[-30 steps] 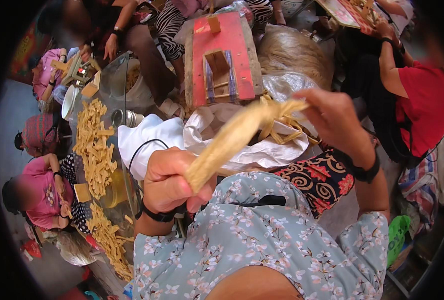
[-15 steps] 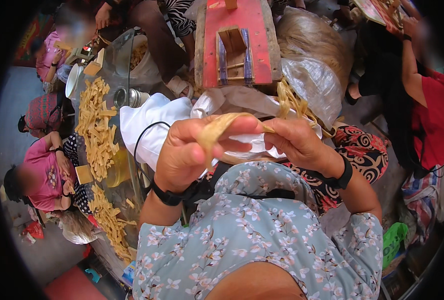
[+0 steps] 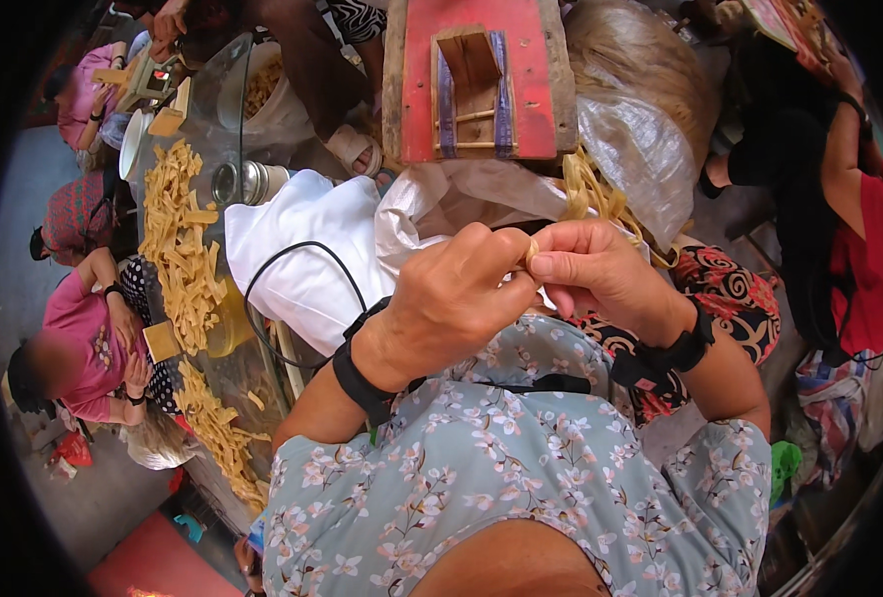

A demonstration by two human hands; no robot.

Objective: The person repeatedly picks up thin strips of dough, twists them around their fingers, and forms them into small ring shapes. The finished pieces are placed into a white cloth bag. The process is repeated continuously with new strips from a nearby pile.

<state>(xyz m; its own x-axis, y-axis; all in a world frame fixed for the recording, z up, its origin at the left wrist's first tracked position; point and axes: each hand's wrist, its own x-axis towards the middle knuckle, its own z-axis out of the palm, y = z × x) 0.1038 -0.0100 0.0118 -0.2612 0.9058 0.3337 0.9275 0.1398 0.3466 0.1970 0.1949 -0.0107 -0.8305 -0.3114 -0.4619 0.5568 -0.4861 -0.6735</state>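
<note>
Both hands are working close together, in front of the wearer's floral top (image 3: 521, 468) and just beyond its front edge. The left hand (image 3: 461, 289) is turning its back to the camera, its fingers curling closed around one end of a tan strip (image 3: 533, 251). The right hand (image 3: 600, 267) is pinching the same strip between thumb and forefinger. Grip: both hands are grasping, neither is letting go. Only a small piece of the strip is showing, in the gap between the two sets of fingertips — the fingers are hiding the rest, so its full shape cannot be told. Dark bands are circling both wrists.

Surroundings: a white sack (image 3: 441, 199) is lying open just beyond the hands, with looped tan strips (image 3: 590, 189) hanging at its right side. Farther off, a red board (image 3: 531, 90) is bearing a small wooden frame (image 3: 471, 65). A bundle of pale fibre (image 3: 640, 50) is resting to the right of the board, clear plastic partly covering it. To the left, a white cloth (image 3: 302, 229) is lying under a looping black cord (image 3: 287, 256); past it, a glass tabletop (image 3: 252, 373) is carrying two heaps of short tan pieces (image 3: 178, 249). A co-worker in pink (image 3: 78, 338) is sitting beyond that — another, in red (image 3: 869, 249), is sitting at the far right.
</note>
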